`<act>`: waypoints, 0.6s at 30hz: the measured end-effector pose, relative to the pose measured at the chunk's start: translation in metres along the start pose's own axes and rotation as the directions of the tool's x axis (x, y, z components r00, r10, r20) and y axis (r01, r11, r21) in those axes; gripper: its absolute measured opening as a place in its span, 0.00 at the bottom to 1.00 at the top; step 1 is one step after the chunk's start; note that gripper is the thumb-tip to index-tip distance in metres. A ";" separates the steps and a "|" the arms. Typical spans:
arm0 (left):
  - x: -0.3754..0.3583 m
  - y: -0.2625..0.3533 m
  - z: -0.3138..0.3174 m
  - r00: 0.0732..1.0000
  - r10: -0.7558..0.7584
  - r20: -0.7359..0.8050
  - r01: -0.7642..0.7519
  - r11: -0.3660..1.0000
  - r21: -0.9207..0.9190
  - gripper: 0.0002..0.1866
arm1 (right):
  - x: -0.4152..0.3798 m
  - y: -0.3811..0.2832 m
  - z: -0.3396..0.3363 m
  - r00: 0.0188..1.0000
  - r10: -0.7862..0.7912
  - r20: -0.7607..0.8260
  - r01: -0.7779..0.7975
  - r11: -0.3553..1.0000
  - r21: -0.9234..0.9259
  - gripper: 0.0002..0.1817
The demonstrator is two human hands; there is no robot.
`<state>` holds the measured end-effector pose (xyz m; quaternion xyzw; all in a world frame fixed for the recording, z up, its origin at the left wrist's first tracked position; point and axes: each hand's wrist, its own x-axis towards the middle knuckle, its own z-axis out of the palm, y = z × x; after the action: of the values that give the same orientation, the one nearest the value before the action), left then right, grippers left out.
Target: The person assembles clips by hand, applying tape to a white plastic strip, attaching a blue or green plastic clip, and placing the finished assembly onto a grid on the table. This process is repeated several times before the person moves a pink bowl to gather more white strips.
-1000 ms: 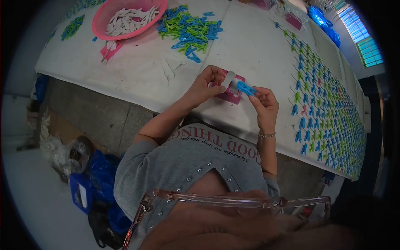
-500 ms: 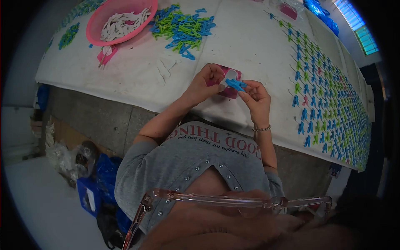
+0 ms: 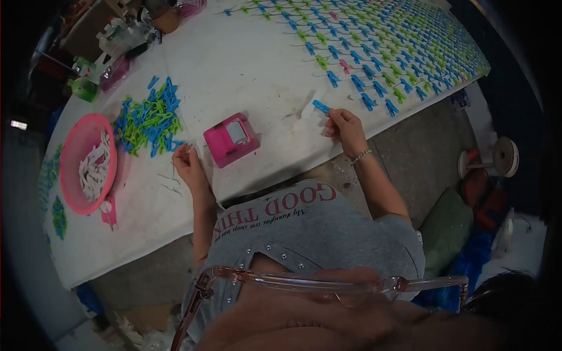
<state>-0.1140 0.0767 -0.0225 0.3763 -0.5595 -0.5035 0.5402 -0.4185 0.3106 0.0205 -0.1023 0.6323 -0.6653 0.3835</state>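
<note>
A: Where is the blue clip (image 3: 320, 106) now?

B: In the person's right hand (image 3: 341, 124), pinched near one end between thumb and fingers, over the near side of the white table (image 3: 257, 70).

A: And its long axis?

B: It points out of the fingertips to the person's left and a little away from the body. A white strip (image 3: 307, 111) shows at the far end (pale on pale, so its outline is hard to make out).

A: Which way do the laid-out clips (image 3: 368, 101) lie from it?

B: Ahead and to the right, in slanting rows. The closest ones are near the held clip, with a short stretch of cloth between. So the clip's outer end faces leftward, across the rows rather than into them.

A: Which hand is nearer those rows?

B: The right, clearly. The left hand (image 3: 188, 164) is well apart, beyond the pink tape dispenser (image 3: 229, 140), which sits between the two hands.

A: Is the left gripping anything?

B: Its fingers are bent, with the tips close to the edge of the blue and green pile (image 3: 151, 120). Whether they pinch anything, one cannot tell.
</note>
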 end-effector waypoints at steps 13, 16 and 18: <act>-0.007 0.007 -0.004 0.999 -0.041 0.018 0.041 0.999 -0.003 0.15 | 0.037 0.001 -0.043 0.966 0.129 -0.224 -0.062 0.956 0.286 0.11; -0.010 0.008 -0.004 0.999 -0.041 0.023 0.041 0.999 -0.016 0.15 | 0.037 0.001 -0.044 0.970 0.136 -0.202 -0.069 0.949 0.306 0.11; -0.010 0.008 -0.005 0.999 -0.039 0.028 0.040 0.999 -0.011 0.15 | 0.038 0.000 -0.044 0.968 0.144 -0.207 -0.079 0.953 0.293 0.11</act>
<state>-0.1073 0.0870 -0.0177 0.3772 -0.5565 -0.5224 0.5246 -0.4718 0.3199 -0.0006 0.0659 0.5754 -0.7330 0.3569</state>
